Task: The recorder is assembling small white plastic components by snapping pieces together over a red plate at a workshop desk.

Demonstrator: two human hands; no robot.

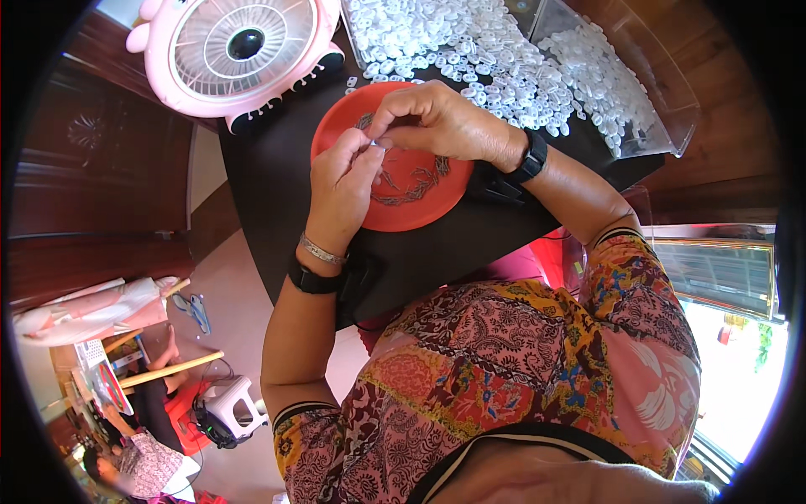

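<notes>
My left hand (342, 181) and my right hand (449, 124) meet fingertip to fingertip over a red round plastic dish (395, 217). Between my left thumb and forefinger a small white plastic piece (378, 144) shows, mostly covered. The right thumb and forefinger are pinched together right beside it; what they hold is hidden. Thin metal pins (411, 191) lie scattered in a ring in the dish. Beyond the dish, a big heap of small white oval plastic pieces with holes (487, 63) spreads over the black table (269, 181).
A pink fan (243, 42) stands at the far left of the table. A clear plastic bin (672, 126) with more white pieces lies at the far right. Down at the left, a person (147, 462) sits near a white plastic stool (231, 409) and a red stool.
</notes>
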